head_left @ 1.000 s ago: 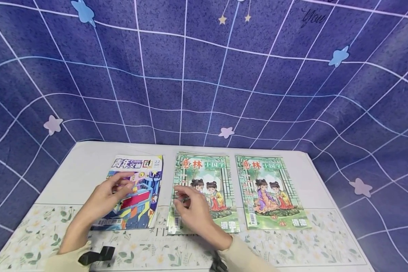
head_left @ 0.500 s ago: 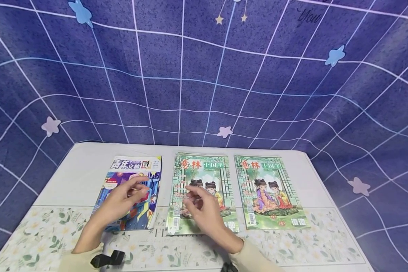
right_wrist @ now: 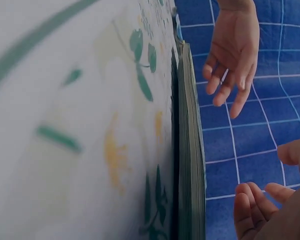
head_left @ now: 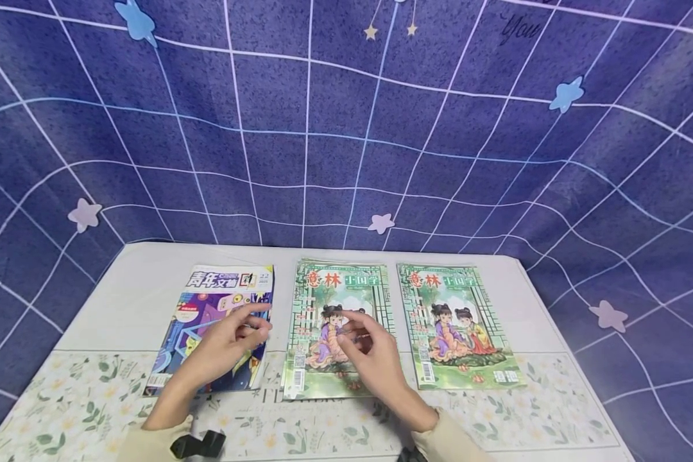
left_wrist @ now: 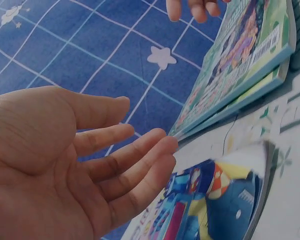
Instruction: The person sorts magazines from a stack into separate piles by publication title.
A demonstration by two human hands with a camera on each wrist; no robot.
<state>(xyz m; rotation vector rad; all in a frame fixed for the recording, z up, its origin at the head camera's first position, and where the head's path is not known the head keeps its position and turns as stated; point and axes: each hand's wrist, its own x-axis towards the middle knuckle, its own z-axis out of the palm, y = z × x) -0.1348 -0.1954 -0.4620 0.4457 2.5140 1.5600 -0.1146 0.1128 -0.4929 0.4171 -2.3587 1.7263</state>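
Observation:
Three piles of magazines lie in a row. On the left is a purple and blue magazine with white lettering across its top. My left hand hovers over it, fingers relaxed and holding nothing. The middle green magazine shows two cartoon children and lies on another, as the left wrist view reveals. Above it is my right hand, loosely bent, the thumb apart from the fingers, nothing between them. It hides part of the cover. A green magazine with the same cover lies on the right.
The white table has a floral cloth along its front. A blue curtain with a white grid and stars hangs behind and at both sides. Black straps sit around the wrists.
Both hands have drifted to the right over the magazines, uncovering more of the left cover and the left side of the middle one. The magazines stay in place.

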